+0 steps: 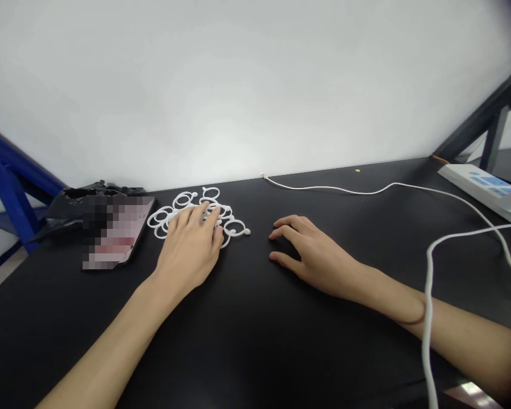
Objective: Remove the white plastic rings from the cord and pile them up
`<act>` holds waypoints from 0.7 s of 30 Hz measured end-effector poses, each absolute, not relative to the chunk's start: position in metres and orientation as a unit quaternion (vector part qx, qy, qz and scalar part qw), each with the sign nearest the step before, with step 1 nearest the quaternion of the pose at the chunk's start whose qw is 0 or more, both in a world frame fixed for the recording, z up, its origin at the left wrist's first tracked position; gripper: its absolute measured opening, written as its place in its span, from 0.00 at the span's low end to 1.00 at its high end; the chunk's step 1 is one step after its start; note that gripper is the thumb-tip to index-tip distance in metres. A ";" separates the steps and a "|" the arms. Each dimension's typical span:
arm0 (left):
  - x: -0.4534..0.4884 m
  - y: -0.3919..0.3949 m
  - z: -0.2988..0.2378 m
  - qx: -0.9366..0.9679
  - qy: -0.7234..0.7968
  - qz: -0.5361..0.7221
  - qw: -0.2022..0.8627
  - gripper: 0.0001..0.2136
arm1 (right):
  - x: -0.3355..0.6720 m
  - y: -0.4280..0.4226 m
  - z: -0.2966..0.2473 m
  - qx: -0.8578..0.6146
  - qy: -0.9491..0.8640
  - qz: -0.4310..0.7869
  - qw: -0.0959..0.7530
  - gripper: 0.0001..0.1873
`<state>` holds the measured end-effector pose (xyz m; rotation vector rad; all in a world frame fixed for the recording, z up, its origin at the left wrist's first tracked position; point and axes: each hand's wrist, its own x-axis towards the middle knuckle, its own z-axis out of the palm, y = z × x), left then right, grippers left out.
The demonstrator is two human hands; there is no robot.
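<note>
A loose pile of several white plastic rings (183,200) lies on the black table (255,341) near the back wall. My left hand (191,244) rests on top of the pile, palm down, fingers stretched out flat over the rings. My right hand (310,250) lies on the bare table just right of the pile, palm down, fingers loosely spread and slightly curled, holding nothing. The nearest ring (235,228) sits between the two hands.
A phone (114,236) lies left of the rings, beside a crumpled black bag (68,207). A white cable (428,267) runs across the table and over my right forearm. A white device (489,190) sits at the right edge. Blue frame bars (8,182) stand at left.
</note>
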<state>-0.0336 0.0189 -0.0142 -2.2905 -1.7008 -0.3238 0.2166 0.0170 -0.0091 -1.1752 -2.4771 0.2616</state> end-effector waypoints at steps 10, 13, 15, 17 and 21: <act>-0.031 0.018 -0.017 -0.787 -0.605 -0.098 0.077 0.23 | 0.217 0.017 -0.007 -0.412 -0.890 0.080 0.176 0.15; -0.031 0.018 -0.018 -0.784 -0.608 -0.104 0.067 0.23 | 0.217 0.017 -0.007 -0.411 -0.892 0.077 0.171 0.15; -0.030 0.019 -0.018 -0.785 -0.607 -0.106 0.060 0.23 | 0.217 0.018 -0.007 -0.409 -0.893 0.076 0.172 0.15; -0.030 0.019 -0.018 -0.787 -0.605 -0.107 0.054 0.23 | 0.217 0.017 -0.006 -0.407 -0.893 0.077 0.175 0.15; -0.030 0.019 -0.018 -0.790 -0.600 -0.116 0.051 0.23 | 0.217 0.017 -0.005 -0.404 -0.895 0.077 0.172 0.15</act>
